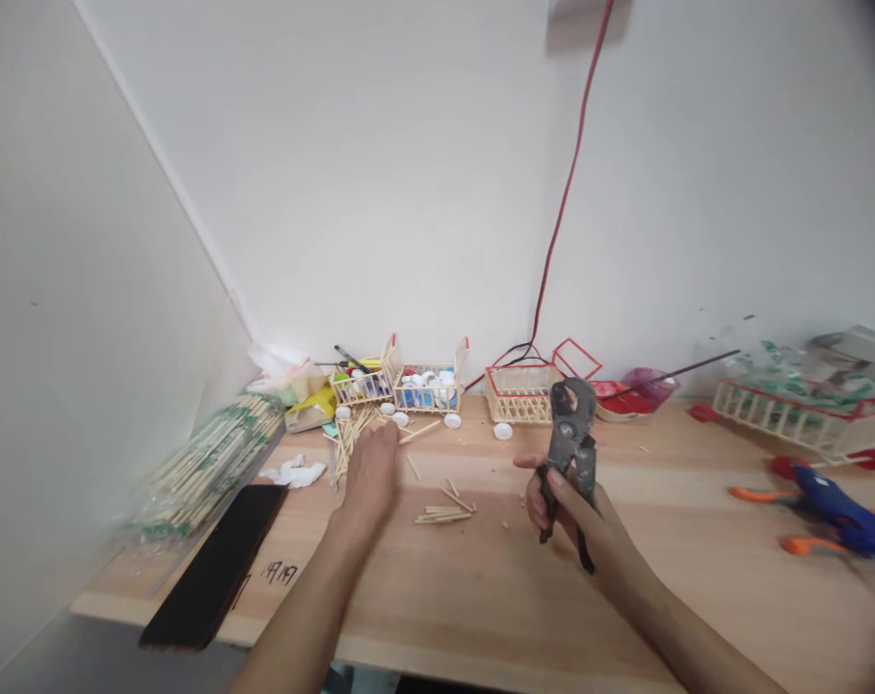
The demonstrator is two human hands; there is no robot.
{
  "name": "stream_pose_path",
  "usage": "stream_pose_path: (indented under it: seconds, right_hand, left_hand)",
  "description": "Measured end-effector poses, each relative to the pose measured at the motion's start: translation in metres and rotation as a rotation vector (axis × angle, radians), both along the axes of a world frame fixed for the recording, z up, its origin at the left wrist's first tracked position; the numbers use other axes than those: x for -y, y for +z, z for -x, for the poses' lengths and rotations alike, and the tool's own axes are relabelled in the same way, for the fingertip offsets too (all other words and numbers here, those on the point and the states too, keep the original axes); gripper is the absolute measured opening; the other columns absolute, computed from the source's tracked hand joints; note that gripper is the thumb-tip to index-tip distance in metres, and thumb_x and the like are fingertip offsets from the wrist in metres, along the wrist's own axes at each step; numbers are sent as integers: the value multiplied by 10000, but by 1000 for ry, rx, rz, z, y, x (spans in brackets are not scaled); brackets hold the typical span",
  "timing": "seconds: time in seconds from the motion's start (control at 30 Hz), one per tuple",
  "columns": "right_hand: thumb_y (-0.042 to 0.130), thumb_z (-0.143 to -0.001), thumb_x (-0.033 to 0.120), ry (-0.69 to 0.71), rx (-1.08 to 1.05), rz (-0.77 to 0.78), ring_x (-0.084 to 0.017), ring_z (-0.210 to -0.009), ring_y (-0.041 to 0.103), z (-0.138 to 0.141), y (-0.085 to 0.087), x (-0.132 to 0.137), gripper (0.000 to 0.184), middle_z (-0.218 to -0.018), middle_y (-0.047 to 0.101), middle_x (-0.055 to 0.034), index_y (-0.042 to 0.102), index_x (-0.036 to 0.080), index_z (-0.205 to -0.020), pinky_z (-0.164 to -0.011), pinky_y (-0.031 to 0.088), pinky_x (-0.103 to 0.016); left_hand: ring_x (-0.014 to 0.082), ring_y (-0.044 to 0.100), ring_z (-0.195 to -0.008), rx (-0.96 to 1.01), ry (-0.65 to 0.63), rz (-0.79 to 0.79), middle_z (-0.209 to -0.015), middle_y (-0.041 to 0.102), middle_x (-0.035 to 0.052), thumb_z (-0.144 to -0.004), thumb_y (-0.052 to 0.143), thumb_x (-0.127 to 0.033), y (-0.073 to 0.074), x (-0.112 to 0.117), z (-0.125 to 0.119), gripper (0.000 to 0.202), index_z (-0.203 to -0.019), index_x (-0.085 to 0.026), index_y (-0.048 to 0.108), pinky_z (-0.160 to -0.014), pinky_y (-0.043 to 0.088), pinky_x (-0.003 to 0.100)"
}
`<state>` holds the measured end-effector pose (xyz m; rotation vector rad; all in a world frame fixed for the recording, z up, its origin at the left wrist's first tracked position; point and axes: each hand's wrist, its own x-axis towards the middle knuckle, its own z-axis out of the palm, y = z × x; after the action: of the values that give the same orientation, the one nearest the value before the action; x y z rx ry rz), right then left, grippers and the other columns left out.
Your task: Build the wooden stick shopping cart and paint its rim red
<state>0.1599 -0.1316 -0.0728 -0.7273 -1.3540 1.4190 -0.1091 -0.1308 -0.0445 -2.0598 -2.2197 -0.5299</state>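
My left hand (372, 466) reaches to the pile of thin wooden sticks (347, 434) at the back left of the table. Its fingers curl downward and the tips are hidden, so what they pinch does not show. A stick (419, 432) juts out just right of the knuckles. My right hand (564, 506) grips a dark metal hand cutter (571, 434) by its handles, jaws pointing up, above the table. The index finger of that hand sticks out to the left. Between both hands lies a small group of short cut sticks (443, 514).
Behind stand small stick-built carts (427, 390), one with a red rim (520, 393). A larger cart (806, 424) and a blue-orange tool (842, 506) are at right. Bagged sticks (210, 463), a black board (217, 564) and crumpled tissue (293, 472) lie left. A red-black cable (571, 178) hangs down.
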Motion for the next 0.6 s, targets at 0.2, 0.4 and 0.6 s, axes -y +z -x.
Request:
stream_pose_path:
  seconds: [0.2, 0.4, 0.6]
  right_hand:
    - [526, -911, 465, -14, 1, -5, -146, -667, 519, 4, -4, -6, 333, -731, 537, 0, 547, 208, -1122, -603, 452, -290]
    - [619, -846, 499, -153, 10, -3, -133, -643, 498, 6, -4, -10, 376, -703, 503, 21, 529, 217, -1077, -592, 452, -277]
    - [671, -812, 487, -269, 82, 30, -129, -637, 496, 3, -4, -9, 387, -654, 498, 40, 513, 223, -1047, -609, 441, -269]
  left_hand:
    - [222, 541, -927, 221, -270, -285, -929, 653, 65, -942, 421, -161, -3, -1, -15, 219, -943, -192, 638, -812, 411, 331]
    - [162, 617, -895, 304, -571, -300, -931, 675, 52, -952, 455, -170, -15, 4, -47, 192, -998, -174, 642, -769, 462, 254]
    - [155, 639, -842, 246, -697, -305, -899, 694, 52, -926, 516, -168, -22, 6, -54, 174, -1009, -168, 669, -722, 474, 236]
